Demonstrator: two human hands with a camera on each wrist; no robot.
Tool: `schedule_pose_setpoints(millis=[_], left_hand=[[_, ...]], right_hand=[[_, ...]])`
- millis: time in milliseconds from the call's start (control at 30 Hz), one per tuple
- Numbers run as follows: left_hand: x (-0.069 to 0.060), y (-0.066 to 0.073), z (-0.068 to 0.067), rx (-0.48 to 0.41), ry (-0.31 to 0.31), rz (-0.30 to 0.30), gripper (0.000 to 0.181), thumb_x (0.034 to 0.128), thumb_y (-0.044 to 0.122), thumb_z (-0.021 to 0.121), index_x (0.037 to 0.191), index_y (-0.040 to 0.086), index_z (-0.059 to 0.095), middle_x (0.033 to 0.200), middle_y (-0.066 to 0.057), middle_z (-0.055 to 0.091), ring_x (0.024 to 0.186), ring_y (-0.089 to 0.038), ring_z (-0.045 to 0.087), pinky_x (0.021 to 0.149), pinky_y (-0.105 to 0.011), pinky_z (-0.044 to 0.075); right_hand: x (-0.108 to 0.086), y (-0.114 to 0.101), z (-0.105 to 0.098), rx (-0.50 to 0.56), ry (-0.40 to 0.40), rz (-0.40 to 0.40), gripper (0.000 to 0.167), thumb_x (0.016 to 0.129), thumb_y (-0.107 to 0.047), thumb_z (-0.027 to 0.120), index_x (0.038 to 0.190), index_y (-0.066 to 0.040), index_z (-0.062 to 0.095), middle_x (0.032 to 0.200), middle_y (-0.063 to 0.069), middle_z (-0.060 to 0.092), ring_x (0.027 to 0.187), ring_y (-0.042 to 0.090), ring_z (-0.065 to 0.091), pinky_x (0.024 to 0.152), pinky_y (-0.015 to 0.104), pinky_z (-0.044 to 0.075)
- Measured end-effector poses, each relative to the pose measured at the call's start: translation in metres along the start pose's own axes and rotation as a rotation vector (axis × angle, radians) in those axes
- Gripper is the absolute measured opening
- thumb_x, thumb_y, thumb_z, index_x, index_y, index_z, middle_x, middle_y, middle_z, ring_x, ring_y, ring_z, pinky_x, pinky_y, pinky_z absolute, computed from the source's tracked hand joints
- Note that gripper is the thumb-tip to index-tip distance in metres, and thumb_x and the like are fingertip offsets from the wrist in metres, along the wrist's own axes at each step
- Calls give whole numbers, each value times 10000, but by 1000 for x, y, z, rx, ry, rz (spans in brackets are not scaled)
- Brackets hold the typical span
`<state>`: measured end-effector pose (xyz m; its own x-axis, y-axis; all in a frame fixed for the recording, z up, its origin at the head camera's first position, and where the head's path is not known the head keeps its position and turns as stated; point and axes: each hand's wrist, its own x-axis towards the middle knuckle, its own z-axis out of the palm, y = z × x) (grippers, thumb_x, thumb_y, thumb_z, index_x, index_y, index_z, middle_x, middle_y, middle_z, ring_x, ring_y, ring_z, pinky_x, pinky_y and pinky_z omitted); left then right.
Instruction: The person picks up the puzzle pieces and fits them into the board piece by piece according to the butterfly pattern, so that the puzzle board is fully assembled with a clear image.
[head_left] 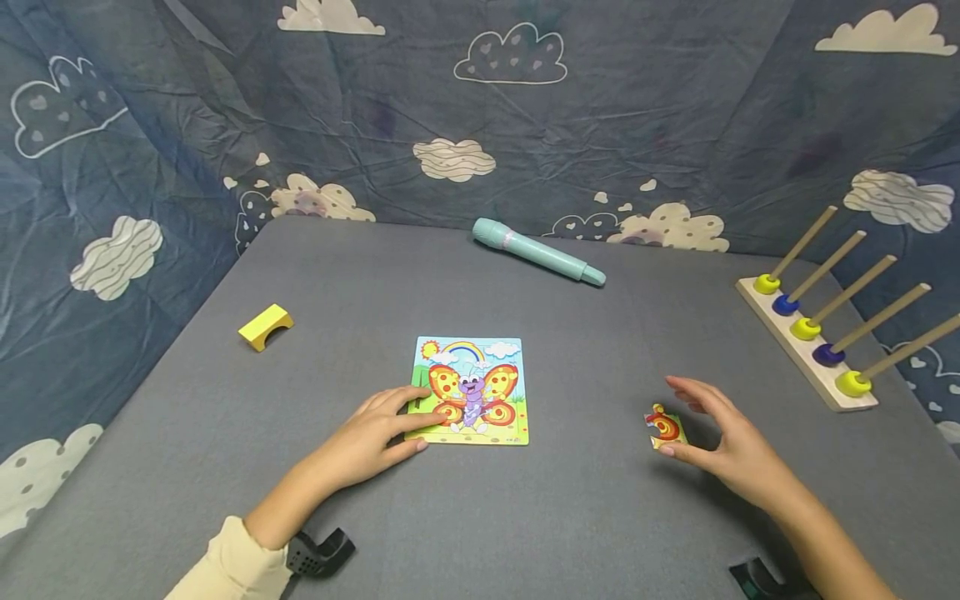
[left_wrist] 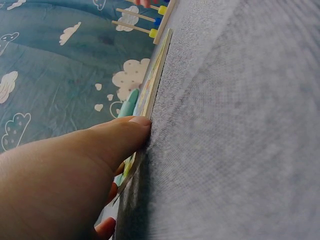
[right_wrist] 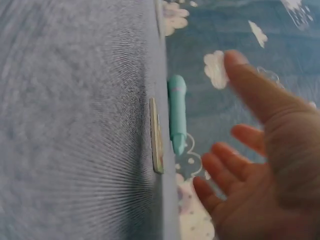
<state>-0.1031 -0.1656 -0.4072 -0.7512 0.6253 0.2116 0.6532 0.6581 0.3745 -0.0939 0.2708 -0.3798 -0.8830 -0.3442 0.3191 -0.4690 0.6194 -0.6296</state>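
Observation:
A square butterfly puzzle board (head_left: pixel 498 354) lies flat on the grey table. My left hand (head_left: pixel 375 429) rests at its left side, with extended fingers on the picture and the thumb by the near-left corner. In the left wrist view, the left thumb (left_wrist: pixel 127 132) touches the board's edge. To the right, a small puzzle piece (head_left: pixel 666 427) with a red and yellow ring pattern is beside the thumb of my right hand (head_left: pixel 723 437). The right thumb and fingers are spread around it. In the right wrist view, the right hand (right_wrist: pixel 260 165) has a wide gap between thumb and fingers.
Behind the board lies a teal pen-shaped thing (head_left: pixel 540 252). A yellow arched block (head_left: pixel 267 326) sits at the left. At the right stands a wooden peg base (head_left: pixel 810 350) with slanting rods and yellow and blue rings. A cloud-patterned cloth (head_left: pixel 637 108) hangs beyond the table.

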Motion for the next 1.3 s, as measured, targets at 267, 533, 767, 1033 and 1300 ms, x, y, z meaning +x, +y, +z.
schedule_pose_setpoints(millis=[267, 533, 767, 1033, 1300], left_hand=[[0, -1, 1, -7, 7, 10, 363, 862, 299, 602, 1224, 278, 577, 1315, -50, 428, 1211, -250, 361, 985, -450, 262], [1, -1, 1, -6, 6, 9, 362, 864, 301, 599, 1225, 279, 577, 1316, -47, 426, 1212, -248, 359, 987, -447, 259], [0, -1, 0, -20, 5, 8, 361, 861, 300, 603, 1221, 280, 580, 1317, -48, 425, 1209, -247, 360, 985, -447, 258], [0, -2, 1, -19, 8, 11, 363, 862, 305, 601, 1224, 282, 577, 1317, -47, 424, 1207, -247, 363, 985, -446, 259], [0, 1, 0, 1, 0, -7, 361, 862, 309, 599, 1220, 268, 581, 1325, -58, 415, 1217, -260, 352, 982, -466, 257]], right_hand=[[-7, 26, 3, -49, -68, 27, 780, 625, -108, 815, 1287, 17, 423, 1208, 151, 466, 1017, 39, 412, 832, 62, 256], [-8, 26, 0, -206, -124, 31, 653, 686, -175, 778, 1241, 22, 497, 1045, 94, 566, 980, 174, 481, 818, 225, 358], [-6, 17, 0, -261, -153, 71, 560, 658, -231, 798, 1110, 22, 585, 956, 92, 572, 881, 277, 510, 719, 450, 387], [-5, 14, 3, -288, -95, 31, 526, 642, -235, 810, 1077, -40, 591, 929, 13, 553, 834, 167, 495, 675, 354, 399], [9, -21, 4, -239, -32, -35, 570, 652, -201, 806, 1142, -38, 565, 1028, 57, 558, 958, 235, 473, 733, 459, 394]])
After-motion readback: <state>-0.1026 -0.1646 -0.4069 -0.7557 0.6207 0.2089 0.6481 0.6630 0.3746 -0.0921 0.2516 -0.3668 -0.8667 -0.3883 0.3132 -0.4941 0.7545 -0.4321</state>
